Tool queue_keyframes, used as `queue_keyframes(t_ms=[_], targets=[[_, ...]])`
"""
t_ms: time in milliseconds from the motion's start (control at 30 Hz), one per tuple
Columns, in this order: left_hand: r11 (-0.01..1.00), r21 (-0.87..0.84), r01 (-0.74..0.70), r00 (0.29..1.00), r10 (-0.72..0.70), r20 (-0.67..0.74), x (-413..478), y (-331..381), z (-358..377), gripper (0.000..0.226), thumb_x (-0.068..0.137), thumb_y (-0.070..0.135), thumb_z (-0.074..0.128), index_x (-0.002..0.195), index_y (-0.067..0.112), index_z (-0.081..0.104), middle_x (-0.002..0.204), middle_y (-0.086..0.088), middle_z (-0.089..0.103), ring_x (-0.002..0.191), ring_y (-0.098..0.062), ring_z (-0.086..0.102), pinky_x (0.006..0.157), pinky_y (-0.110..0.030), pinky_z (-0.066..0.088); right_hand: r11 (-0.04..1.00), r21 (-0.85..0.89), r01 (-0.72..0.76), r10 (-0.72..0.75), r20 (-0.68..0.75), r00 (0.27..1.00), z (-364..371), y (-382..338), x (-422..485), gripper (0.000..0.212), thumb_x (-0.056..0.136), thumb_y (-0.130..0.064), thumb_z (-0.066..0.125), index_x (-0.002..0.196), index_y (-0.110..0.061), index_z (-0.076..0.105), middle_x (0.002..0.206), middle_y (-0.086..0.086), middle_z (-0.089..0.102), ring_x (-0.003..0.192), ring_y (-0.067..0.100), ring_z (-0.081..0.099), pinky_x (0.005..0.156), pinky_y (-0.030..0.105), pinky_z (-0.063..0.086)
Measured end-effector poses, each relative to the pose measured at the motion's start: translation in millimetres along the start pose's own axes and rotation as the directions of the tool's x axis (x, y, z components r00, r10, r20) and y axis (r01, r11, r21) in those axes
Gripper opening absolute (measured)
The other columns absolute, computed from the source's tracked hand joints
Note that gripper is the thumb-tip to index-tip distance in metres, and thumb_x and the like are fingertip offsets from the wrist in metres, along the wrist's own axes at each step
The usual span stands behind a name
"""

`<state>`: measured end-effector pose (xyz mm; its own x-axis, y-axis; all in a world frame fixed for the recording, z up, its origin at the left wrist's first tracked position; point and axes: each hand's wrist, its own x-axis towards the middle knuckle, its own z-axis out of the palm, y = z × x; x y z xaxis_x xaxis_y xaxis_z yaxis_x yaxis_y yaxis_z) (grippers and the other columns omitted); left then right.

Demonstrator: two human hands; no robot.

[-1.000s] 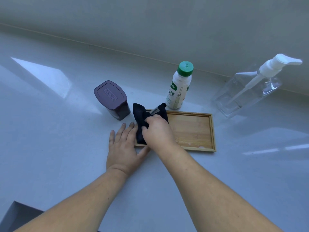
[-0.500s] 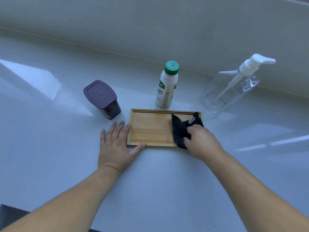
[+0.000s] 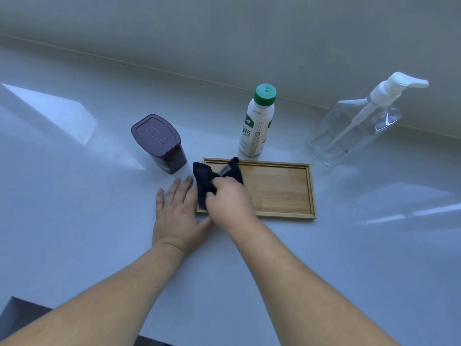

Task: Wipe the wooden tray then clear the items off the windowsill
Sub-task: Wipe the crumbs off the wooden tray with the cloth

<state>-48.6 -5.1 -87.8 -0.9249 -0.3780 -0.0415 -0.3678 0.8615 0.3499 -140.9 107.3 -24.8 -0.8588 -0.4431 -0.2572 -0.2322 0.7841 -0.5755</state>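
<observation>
A shallow wooden tray [image 3: 279, 188] lies on the white windowsill [image 3: 74, 208]. My right hand [image 3: 230, 198] is shut on a dark cloth [image 3: 207, 177] and presses it onto the tray's left end. My left hand [image 3: 178, 213] lies flat on the sill, fingers spread, against the tray's left edge. The cloth hides the tray's left end. Behind the tray stand a dark purple lidded container [image 3: 159, 142], a white bottle with a green cap [image 3: 258, 121] and a clear pump dispenser [image 3: 361, 121].
A pale wall [image 3: 224, 33] rises directly behind the items. The sill's near edge [image 3: 149, 338] runs along the bottom left, with a dark drop beyond it. Bright light patches lie on the sill at left and right.
My right hand has swept the cloth from the tray's right end back to its left end. My left hand has stayed flat at the tray's left edge.
</observation>
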Motion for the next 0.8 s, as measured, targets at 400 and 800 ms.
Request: queue_keyframes(t_ms=[400, 800], targets=[[0.999, -0.038, 0.026, 0.999, -0.027, -0.026, 0.0, 2.9, -1.1, 0.095, 0.082, 0.093, 0.039, 0.154, 0.031, 0.043, 0.166, 0.004, 0.036, 0.158, -0.017, 0.014, 0.128, -0.052, 0.001, 0.978, -0.127, -0.164, 0.152, -0.097, 0.984, -60.8, 90.5, -12.9, 0.021, 0.087, -0.021, 0.058, 0.073, -0.016, 0.044, 0.090, 0.008, 0.052, 0.081, 0.033, 0.054, 0.063, 0.034, 0.037], [1.000, -0.010, 0.002, 1.000, -0.002, -0.007, 0.4, 3.0, -1.3, 0.088, 0.083, 0.080, 0.040, 0.154, 0.028, 0.046, 0.166, 0.002, 0.036, 0.157, -0.021, 0.017, 0.128, -0.052, 0.000, 0.986, -0.169, -0.009, -0.015, -0.140, 0.990, -1.7, 9.4, 3.4, 0.017, 0.087, -0.016, 0.058, 0.098, -0.007, 0.065, 0.106, 0.018, 0.064, 0.098, 0.040, 0.060, 0.077, 0.042, 0.049]])
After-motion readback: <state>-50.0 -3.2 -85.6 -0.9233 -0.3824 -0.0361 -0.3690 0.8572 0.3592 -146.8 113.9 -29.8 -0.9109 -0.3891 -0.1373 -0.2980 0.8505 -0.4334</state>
